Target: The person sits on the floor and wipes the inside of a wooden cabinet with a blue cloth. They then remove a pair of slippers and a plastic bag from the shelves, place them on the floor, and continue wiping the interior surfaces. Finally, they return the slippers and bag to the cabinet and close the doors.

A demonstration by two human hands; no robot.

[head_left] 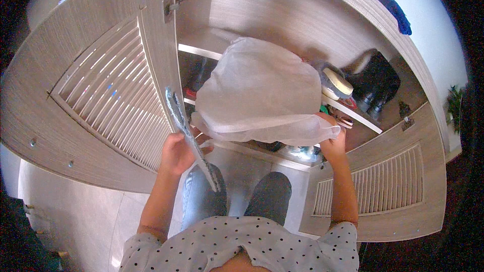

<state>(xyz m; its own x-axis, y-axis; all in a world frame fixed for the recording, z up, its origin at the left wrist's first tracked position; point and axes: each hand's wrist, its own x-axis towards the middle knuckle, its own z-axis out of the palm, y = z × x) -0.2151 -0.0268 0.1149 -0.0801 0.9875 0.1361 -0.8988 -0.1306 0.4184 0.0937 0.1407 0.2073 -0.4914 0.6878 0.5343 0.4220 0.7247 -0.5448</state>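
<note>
A large whitish, thin cloth bag (262,83) spreads in front of the open cabinet, bulging at the top, its near edge pulled out sideways. My right hand (333,143) grips the right end of that edge, fingers closed on the fabric. In my left hand (177,152) is a thin, flat grey thing with a bluish, ragged-looking edge (199,153), held upright and seen nearly edge-on; its kind is unclear. The left fingertips come close to the bag's left corner; whether they touch it I cannot tell. Whatever the bag contains is hidden.
Slatted cabinet doors stand open at left (111,95) and right (373,184). On the shelves behind the bag are black boots (375,83), a brush with a pale face (338,83) and other shoes. A clear plastic-wrapped item (300,153) lies low inside. My knees are close below.
</note>
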